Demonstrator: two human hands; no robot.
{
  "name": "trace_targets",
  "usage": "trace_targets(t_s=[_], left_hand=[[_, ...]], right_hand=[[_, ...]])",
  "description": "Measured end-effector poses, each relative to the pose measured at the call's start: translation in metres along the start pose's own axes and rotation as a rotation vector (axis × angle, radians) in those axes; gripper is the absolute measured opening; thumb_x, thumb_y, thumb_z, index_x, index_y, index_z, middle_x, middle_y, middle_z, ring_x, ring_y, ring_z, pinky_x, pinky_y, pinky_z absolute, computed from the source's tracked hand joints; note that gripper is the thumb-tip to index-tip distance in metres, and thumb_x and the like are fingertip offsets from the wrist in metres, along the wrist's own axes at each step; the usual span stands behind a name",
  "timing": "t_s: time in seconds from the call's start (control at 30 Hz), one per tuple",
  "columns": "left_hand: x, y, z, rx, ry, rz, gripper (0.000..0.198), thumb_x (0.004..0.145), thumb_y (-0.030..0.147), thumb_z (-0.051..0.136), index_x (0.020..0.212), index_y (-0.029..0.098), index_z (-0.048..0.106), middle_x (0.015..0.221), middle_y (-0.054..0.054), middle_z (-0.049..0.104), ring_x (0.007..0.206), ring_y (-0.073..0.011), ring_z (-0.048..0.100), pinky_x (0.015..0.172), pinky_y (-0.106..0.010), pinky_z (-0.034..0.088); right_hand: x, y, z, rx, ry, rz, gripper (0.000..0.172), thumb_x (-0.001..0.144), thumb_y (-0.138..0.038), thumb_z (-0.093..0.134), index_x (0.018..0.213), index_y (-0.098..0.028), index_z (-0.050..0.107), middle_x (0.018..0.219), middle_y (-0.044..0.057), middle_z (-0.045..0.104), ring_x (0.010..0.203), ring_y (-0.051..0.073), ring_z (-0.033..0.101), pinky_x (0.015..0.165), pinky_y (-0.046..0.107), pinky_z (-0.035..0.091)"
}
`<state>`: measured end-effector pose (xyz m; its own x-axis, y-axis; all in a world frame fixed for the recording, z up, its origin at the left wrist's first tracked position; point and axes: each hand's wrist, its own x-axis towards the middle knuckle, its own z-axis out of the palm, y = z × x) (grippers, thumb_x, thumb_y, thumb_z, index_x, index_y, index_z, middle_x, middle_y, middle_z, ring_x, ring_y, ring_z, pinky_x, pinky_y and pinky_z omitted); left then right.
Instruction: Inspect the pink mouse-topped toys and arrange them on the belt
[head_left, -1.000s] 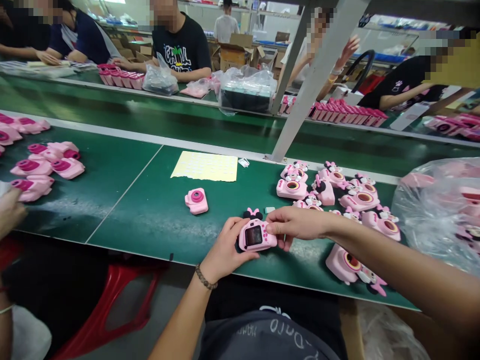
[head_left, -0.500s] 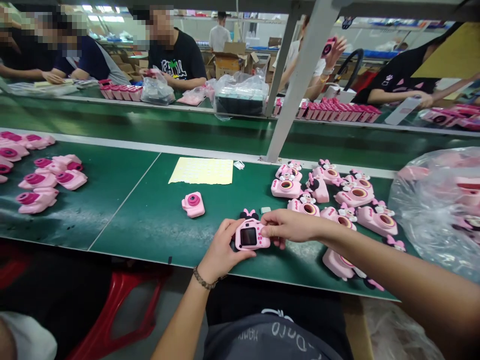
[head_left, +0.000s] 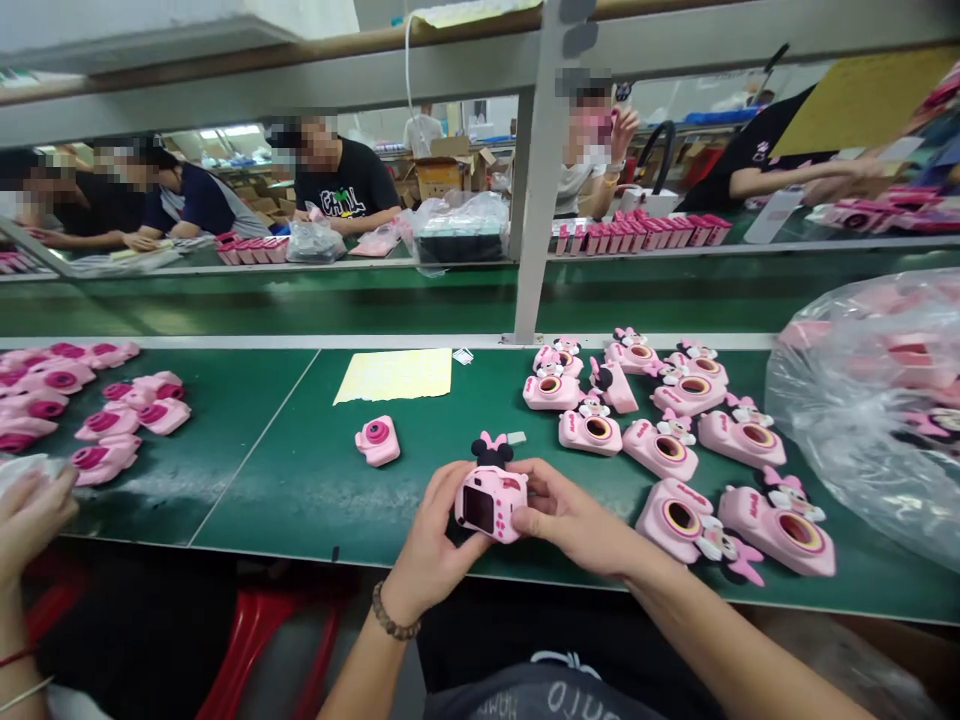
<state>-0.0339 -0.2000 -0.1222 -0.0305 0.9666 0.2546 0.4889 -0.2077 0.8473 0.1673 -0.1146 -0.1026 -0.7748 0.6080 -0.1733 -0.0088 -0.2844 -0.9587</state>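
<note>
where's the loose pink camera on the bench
In the head view, the loose pink toy camera lies on the green bench, just below the pale yellow sheet and left of the person's left hand.

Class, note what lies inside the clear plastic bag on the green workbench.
Pink plastic toy cameras show through the clear plastic bag; its crumpled film hides how many there are and anything lying underneath.

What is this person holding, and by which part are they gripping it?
A pink toy camera with mouse ears, gripped by its two sides between the left hand and the right hand.
</note>
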Motion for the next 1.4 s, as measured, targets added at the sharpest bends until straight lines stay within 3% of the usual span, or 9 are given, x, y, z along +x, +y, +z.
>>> trace_targets(t_s=[0.1, 0.2, 0.37, 0.47, 0.67, 0.97, 1.13, 1.27, 1.4], left_hand=[[0.004, 0.005, 0.005, -0.057, -0.025, -0.018, 0.079, 0.077, 0.038, 0.08, 0.143, 0.027, 0.038, 0.143, -0.012, 0.038, 0.135, -0.0301, 0.043, 0.114, -0.048, 0.039], [0.01, 0.005, 0.01, -0.08, 0.006, -0.066, 0.063, 0.084, 0.035, 0.073, 0.138, 0.027, 0.041, 0.139, -0.011, 0.041, 0.131, -0.0272, 0.046, 0.113, -0.047, 0.039], [0.02, 0.006, 0.017, 0.085, 0.037, -0.088, 0.059, 0.081, 0.033, 0.076, 0.13, 0.026, 0.043, 0.131, -0.008, 0.045, 0.125, -0.0246, 0.048, 0.108, -0.043, 0.042], [0.029, 0.009, 0.02, 0.149, 0.066, -0.094, 0.058, 0.08, 0.031, 0.077, 0.126, 0.025, 0.043, 0.127, -0.008, 0.046, 0.12, -0.0238, 0.05, 0.106, -0.043, 0.043], [0.05, 0.018, 0.022, 0.221, -0.001, -0.068, 0.06, 0.079, 0.026, 0.078, 0.124, 0.024, 0.04, 0.129, -0.009, 0.043, 0.124, -0.0248, 0.046, 0.106, -0.045, 0.043], [0.066, 0.01, 0.038, 0.242, -0.052, -0.036, 0.06, 0.081, 0.025, 0.076, 0.128, 0.024, 0.038, 0.13, -0.01, 0.042, 0.126, -0.0247, 0.045, 0.108, -0.045, 0.042], [0.063, 0.012, 0.035, 0.247, -0.073, -0.051, 0.073, 0.074, 0.034, 0.084, 0.132, 0.025, 0.04, 0.135, -0.01, 0.039, 0.13, -0.0262, 0.043, 0.112, -0.046, 0.04], [0.045, 0.011, 0.016, 0.213, -0.121, -0.117, 0.083, 0.079, 0.025, 0.079, 0.147, 0.032, 0.033, 0.143, -0.008, 0.036, 0.134, -0.0256, 0.042, 0.115, -0.045, 0.039], [0.014, -0.002, 0.01, 0.041, 0.123, -0.253, 0.072, 0.071, 0.027, 0.086, 0.135, 0.03, 0.052, 0.129, -0.006, 0.052, 0.121, -0.0253, 0.054, 0.108, -0.043, 0.043]], right_hand=[[0.002, 0.005, 0.003, -0.068, 0.13, -0.027, 0.044, 0.08, -0.037, 0.077, 0.112, -0.024, 0.05, 0.111, 0.003, 0.061, 0.097, 0.02, 0.061, 0.085, 0.035, 0.05], [0.008, 0.012, 0.003, -0.197, 0.24, -0.046, 0.036, 0.076, -0.038, 0.075, 0.1, -0.023, 0.053, 0.103, 0.003, 0.062, 0.09, 0.021, 0.059, 0.08, 0.035, 0.049], [0.017, 0.024, -0.001, -0.093, 0.263, -0.063, 0.03, 0.075, -0.033, 0.073, 0.091, -0.022, 0.05, 0.089, -0.001, 0.06, 0.08, 0.018, 0.058, 0.074, 0.031, 0.047], [0.02, 0.027, -0.005, 0.029, 0.242, -0.065, 0.028, 0.078, -0.033, 0.072, 0.093, -0.023, 0.05, 0.085, -0.002, 0.059, 0.077, 0.016, 0.059, 0.071, 0.029, 0.047], [0.021, 0.023, -0.019, 0.119, 0.238, -0.145, 0.029, 0.084, -0.034, 0.071, 0.101, -0.023, 0.05, 0.103, 0.003, 0.061, 0.096, 0.018, 0.064, 0.083, 0.031, 0.052], [0.026, 0.036, -0.028, 0.187, 0.457, -0.163, 0.04, 0.077, -0.026, 0.072, 0.106, -0.025, 0.043, 0.097, 0.001, 0.067, 0.081, 0.018, 0.069, 0.071, 0.03, 0.056], [0.023, 0.032, -0.032, 0.222, 0.385, -0.117, 0.038, 0.08, -0.026, 0.069, 0.108, -0.025, 0.044, 0.097, 0.001, 0.069, 0.074, 0.015, 0.068, 0.068, 0.028, 0.054], [0.017, 0.023, -0.022, 0.128, 0.228, -0.076, 0.045, 0.088, -0.033, 0.061, 0.129, -0.026, 0.043, 0.125, 0.009, 0.066, 0.102, 0.022, 0.069, 0.089, 0.037, 0.055], [0.065, -0.028, -0.015, -0.257, 0.245, -0.148, 0.071, 0.085, -0.043, 0.066, 0.149, -0.03, 0.038, 0.16, 0.009, 0.034, 0.143, 0.031, 0.04, 0.103, 0.045, 0.05]])
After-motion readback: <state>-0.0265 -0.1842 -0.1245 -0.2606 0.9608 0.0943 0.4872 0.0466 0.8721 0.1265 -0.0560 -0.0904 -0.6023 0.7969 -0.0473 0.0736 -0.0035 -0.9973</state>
